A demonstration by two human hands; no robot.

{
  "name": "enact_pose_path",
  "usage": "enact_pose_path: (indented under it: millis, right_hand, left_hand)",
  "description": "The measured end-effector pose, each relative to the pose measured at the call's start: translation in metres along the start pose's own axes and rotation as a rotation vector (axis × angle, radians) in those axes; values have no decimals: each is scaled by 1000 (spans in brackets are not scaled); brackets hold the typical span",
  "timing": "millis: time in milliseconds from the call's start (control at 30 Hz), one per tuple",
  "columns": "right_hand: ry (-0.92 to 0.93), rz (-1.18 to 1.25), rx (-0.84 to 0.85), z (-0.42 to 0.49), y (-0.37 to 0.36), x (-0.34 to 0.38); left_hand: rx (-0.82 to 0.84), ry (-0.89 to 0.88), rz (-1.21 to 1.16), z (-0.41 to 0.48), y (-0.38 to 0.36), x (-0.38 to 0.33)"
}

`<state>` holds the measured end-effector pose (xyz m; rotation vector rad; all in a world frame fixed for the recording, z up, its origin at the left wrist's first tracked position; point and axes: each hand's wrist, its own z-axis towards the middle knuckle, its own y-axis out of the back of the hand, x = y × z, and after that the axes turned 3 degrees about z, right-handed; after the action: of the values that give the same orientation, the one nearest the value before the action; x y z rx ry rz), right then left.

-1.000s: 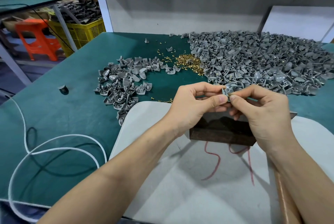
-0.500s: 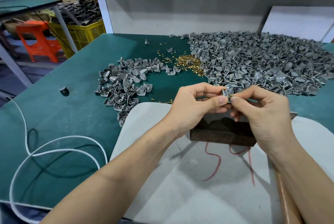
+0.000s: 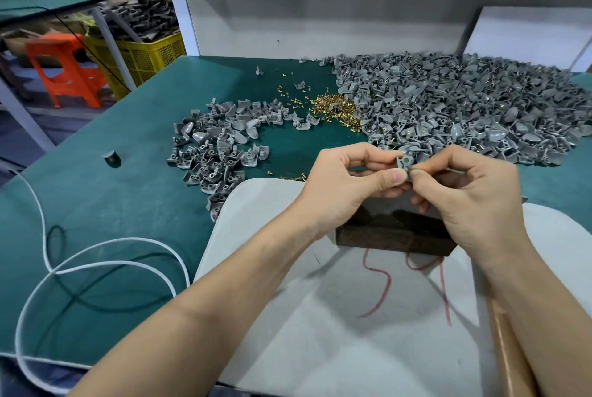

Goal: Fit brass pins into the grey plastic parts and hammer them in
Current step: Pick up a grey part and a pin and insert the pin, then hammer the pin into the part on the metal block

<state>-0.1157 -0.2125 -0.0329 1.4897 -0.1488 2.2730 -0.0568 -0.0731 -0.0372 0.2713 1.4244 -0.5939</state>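
Both hands are meeting just above the dark block [image 3: 390,235], which is sitting on the white board [image 3: 320,316]. The left hand [image 3: 346,185] is pinching a grey plastic part [image 3: 404,162] between thumb and curled fingers [image 3: 368,154], holding it up off the green surface [image 3: 112,204]. The right hand [image 3: 474,201] is pressing thumb and forefinger tight against the part's lower edge; any pin there is too small to make out. Behind, the brass pins [image 3: 336,110] are lying between the small grey pile [image 3: 217,146] and the big grey heap [image 3: 464,108].
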Motion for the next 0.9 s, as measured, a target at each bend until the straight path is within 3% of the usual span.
enact_pose_path:
  millis: [567,900]
  right_hand:
    - [-77,111,14,0,-2,1]
    - [-28,134,79,1,2,2]
  left_hand:
    - [9,-21,27,1,0,1]
    - [27,-52,-14,0,2,-2]
